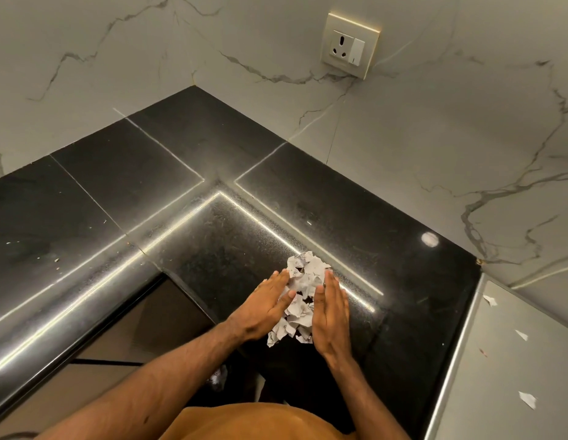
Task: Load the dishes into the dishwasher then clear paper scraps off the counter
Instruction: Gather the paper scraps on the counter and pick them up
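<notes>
White marble-look wall panels (435, 138) with grey veins met in a corner behind an L-shaped run of polished black stone (124, 173). Thin pale joint lines crossed the dark slabs, and bright streaks of light ran along their rounded front edges. A round glint (430, 240) of a lamp showed on the right-hand stretch. A cream socket plate with a switch (351, 46) sat on the wall. At far right lay a pale grey surface (504, 360).

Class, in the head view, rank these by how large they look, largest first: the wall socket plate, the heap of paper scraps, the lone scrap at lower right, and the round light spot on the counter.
1. Heap of paper scraps, partly hidden by hands
2. Wall socket plate, farther away, so true size is unsure
3. Lone scrap
4. Round light spot; these last two look close
</notes>
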Demonstrator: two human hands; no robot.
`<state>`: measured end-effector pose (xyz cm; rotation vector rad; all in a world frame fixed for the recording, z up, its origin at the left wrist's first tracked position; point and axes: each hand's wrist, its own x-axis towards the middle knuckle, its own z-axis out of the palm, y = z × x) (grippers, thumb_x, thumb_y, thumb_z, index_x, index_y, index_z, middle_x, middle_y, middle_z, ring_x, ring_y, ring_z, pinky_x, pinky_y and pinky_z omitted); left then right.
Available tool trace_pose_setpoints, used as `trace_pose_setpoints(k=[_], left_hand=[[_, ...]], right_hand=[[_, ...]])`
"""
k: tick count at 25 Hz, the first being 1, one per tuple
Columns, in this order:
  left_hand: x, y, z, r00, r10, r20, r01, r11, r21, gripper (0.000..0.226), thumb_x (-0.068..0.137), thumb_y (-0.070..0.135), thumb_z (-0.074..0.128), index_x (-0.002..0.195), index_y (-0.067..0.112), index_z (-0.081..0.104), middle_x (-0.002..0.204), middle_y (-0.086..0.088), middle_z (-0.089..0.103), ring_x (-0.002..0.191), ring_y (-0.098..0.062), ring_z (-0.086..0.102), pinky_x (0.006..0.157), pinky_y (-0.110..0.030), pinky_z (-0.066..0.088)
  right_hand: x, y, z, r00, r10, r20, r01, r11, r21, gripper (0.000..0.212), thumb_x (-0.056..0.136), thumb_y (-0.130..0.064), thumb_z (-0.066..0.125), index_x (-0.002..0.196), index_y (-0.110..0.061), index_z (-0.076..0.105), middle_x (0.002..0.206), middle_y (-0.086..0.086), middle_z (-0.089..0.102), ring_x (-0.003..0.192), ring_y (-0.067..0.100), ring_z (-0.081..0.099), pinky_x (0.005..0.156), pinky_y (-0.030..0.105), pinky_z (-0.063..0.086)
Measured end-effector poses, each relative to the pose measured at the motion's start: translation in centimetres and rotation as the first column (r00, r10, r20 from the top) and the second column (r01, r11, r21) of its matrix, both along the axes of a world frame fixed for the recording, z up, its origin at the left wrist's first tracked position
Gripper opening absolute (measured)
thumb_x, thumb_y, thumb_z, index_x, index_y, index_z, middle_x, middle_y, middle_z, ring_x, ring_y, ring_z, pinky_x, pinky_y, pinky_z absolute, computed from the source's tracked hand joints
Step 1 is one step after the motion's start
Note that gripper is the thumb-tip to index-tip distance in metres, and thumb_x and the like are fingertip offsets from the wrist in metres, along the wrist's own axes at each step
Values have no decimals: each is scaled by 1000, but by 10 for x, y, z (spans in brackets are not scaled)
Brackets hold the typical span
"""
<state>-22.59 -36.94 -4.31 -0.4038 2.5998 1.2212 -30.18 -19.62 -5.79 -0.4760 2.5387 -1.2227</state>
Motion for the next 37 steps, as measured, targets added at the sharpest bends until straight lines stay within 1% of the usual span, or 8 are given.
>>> trace_pose_setpoints(k=[4,7,11,17,19,24,29,37], left_hand=[[4,-12,3,1000,15,2,-15,996,-91,80,101,74,18,165,29,2,171,8,-3,156,-6,-5,129,-43,5],[9,-34,15,995,-94,16,95,977,-190,95,90,85,37,164,33,9,171,9,5,155,-11,7,127,-47,16],[9,-47,22,944,-312,106,327,926,-189,113,78,83,63,164,38,5,169,7,7,153,-13,9,125,-36,18],[6,-50,19,924,-354,146,383,861,-335,121,72,83,67,163,36,3,168,2,8,152,-19,13,125,-40,22],[9,-49,18,921,-353,165,390,853,-347,120,72,80,70,163,33,7,164,3,13,148,-18,17,123,-38,27],[7,-30,20,923,-345,169,384,848,-364,115,78,73,72,163,26,10,163,1,15,147,-20,22,122,-39,32],[8,-28,28,944,-310,111,326,833,-447,119,74,85,64,164,28,11,166,-2,11,150,-22,17,125,-43,26],[3,-16,13,947,-313,73,312,842,-439,101,85,63,72,161,21,21,164,-1,21,148,-20,26,121,-36,33]], right_hand=[[-7,26,19,998,-53,-43,55,997,60,62,105,-69,35,159,-40,34,160,-14,40,146,8,39,120,50,38],[-11,48,39,996,82,40,-88,978,191,65,99,-64,56,157,-44,34,139,-20,40,124,6,51,108,44,51],[0,46,48,944,297,143,-327,900,287,96,87,-67,72,163,-43,19,143,-15,32,129,5,44,109,34,47],[5,37,53,959,282,18,-261,857,444,110,80,-69,76,165,-39,13,152,-8,22,137,12,40,108,39,51],[7,36,58,961,274,43,-261,845,466,113,79,-68,79,165,-39,11,153,-5,20,138,15,38,108,40,50],[19,18,58,959,273,71,-273,838,473,110,80,-55,84,162,-44,12,153,-2,20,141,19,38,106,41,52],[14,27,64,971,240,14,-212,827,521,105,80,-60,83,160,-44,18,149,-3,25,135,17,41,102,40,54],[21,10,65,945,327,-3,-277,804,526,87,85,-51,81,152,-46,26,154,1,25,134,21,42,101,41,54]])
